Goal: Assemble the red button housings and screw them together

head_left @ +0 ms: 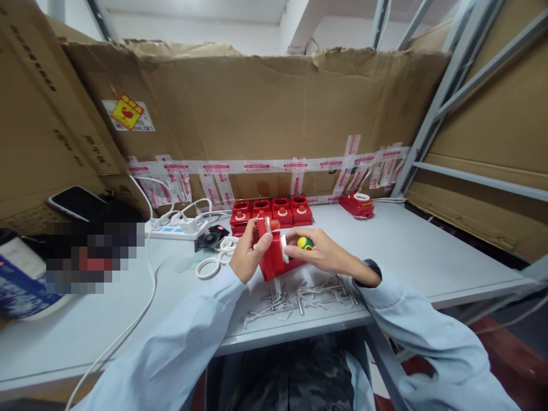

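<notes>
My left hand (250, 251) is closed around a red plastic housing (270, 260), tilted up above the table. With my right hand (321, 250) I pinch a white ring (284, 249) at the housing's round opening. A yellow-and-green screwdriver handle (305, 244) is tucked in the same hand; its shaft is hidden. Just behind stand several similar red housings (281, 212) in a row. Loose white rings (208, 268) lie left of my left hand. Below my hands is a spread of metal pins with white cords (295, 298).
A white power strip (177, 228) with plugs and cables stands at the left, beside a black fan-like part (211, 237). Another red housing (358, 205) sits at the back right. A cardboard wall (265, 108) closes off the back, and a metal frame (440, 97) rises at the right.
</notes>
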A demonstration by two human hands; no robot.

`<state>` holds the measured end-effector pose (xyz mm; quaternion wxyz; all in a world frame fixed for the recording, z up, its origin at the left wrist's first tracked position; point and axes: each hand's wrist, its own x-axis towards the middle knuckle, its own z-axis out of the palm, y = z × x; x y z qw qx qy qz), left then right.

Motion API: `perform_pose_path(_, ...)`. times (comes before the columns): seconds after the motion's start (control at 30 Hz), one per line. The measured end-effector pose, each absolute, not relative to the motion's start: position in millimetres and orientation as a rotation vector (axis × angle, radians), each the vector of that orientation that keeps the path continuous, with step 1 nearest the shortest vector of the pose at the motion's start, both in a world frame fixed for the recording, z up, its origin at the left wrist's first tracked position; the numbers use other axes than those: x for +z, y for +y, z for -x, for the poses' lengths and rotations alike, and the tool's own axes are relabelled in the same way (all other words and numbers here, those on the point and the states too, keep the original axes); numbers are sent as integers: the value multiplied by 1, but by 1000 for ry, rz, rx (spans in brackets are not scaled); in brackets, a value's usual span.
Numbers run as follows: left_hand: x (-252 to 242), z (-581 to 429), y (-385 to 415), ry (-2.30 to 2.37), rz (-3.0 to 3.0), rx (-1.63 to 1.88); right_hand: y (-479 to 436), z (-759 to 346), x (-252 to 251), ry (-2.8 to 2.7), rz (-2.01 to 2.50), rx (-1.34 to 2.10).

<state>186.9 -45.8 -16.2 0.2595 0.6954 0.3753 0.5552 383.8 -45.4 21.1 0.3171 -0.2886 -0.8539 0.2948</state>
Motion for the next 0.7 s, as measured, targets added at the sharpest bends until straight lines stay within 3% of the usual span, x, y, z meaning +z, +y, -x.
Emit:
perform_pose_path(0.23,-11,-188,-49,995,-1842,1522,-50,-383,22,-2235,633,588)
perform_pose_path(0.47,-8,-189,-53,931,-1854,1498,-43,-384,20,-2221,772,793)
perform_pose_path(0.7,-3,-181,-52,984,-1757,1413,-48,-386,20,-2317,488,457)
